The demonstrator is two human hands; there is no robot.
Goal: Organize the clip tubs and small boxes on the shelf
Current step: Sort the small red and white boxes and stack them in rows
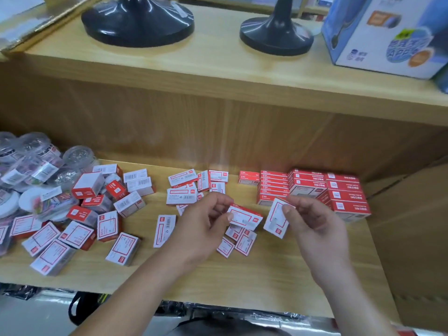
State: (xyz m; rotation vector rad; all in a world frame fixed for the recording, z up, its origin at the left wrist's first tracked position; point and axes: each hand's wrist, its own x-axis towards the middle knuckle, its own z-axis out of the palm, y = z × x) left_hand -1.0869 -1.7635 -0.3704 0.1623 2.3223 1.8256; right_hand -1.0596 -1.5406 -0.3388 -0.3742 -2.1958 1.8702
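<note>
Left hand (pixel 203 229), small box (pixel 246 218) lengthwise left-right

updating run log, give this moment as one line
left hand: grips box | right hand: grips second box | neat stack: at right

A single wide-angle camera, worn on the person's head, looked forward and steeply down onto the pale wooden lower shelf (pixel 242 277) from close by. The left hand (pixel 206 224) and right hand (pixel 315 224) sat near the frame's centre, forearms rising from the bottom edge, pinching a left-held small red-and-white cardboard box (pixel 244 217) and a right-held small red-and-white cardboard box (pixel 276 221). The upper pale wooden shelf (pixel 218 69) crossed the top (its front lip bowed by the lens). A heap of clear plastic clip tubs (pixel 36 166) ran off the left edge.
</note>
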